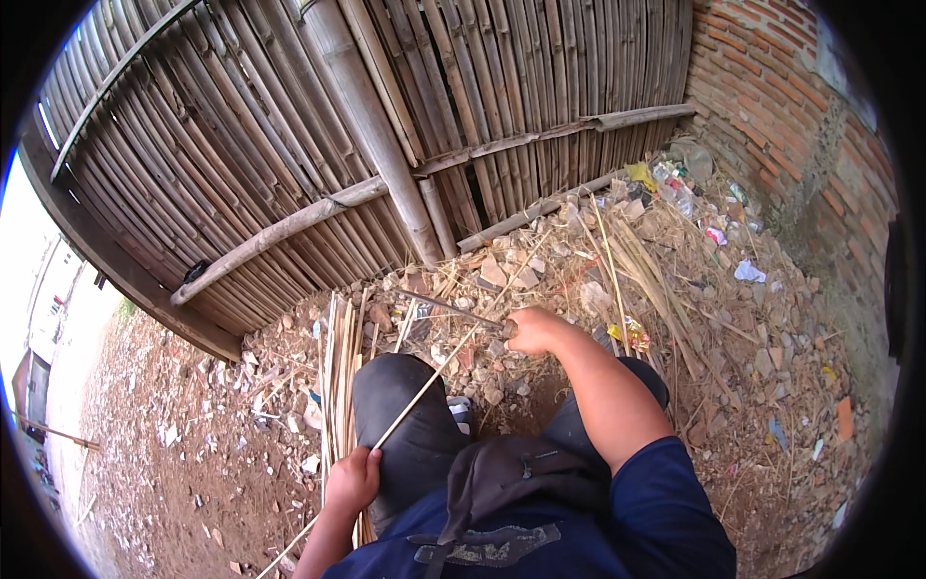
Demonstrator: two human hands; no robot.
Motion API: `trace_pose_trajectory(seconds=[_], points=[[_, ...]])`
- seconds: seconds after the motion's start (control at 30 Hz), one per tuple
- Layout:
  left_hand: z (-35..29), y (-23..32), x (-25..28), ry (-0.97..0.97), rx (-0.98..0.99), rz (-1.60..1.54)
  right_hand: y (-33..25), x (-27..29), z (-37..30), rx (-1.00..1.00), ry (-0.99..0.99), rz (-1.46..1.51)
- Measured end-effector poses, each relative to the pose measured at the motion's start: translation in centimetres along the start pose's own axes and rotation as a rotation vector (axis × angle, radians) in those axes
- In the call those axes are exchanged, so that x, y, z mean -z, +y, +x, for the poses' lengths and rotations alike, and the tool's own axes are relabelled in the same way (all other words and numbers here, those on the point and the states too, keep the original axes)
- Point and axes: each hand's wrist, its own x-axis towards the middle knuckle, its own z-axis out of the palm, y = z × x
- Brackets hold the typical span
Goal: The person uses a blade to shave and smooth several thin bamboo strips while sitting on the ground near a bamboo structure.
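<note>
My left hand (354, 480) is closed around a long, thin bamboo strip (422, 394) beside my left thigh. The strip slants across that thigh, its far end close to the knife and its near end running out past my left forearm. My right hand (533, 331) grips the handle of a long-bladed knife (449, 307) in front of my knees, and the dark blade points left and slightly away from me. Whether blade and strip touch, I cannot tell. A bundle of pale bamboo strips (338, 386) lies along the left side of my left leg, partly hidden by my left arm.
A bamboo slat wall (260, 145) with a thick pole (362, 106) rises ahead, meeting a brick wall (762, 87) at right. Stones and litter cover the ground. More bamboo pieces (656, 280) lie at the right, near a yellow wrapper (632, 335) by my right knee.
</note>
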Motion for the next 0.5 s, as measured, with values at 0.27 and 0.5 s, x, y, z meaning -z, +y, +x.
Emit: trace_pose_trajectory(seconds=[0.27, 0.5], points=[[0.1, -0.7, -0.2, -0.015, -0.014, -0.023, -3.1, -0.7, -1.2, 0.142, -0.106, -0.087], [0.4, -0.6, -0.4, 0.003, -0.072, -0.058, 1.7, -1.2, 1.2, 0.048, 0.104, 0.011]])
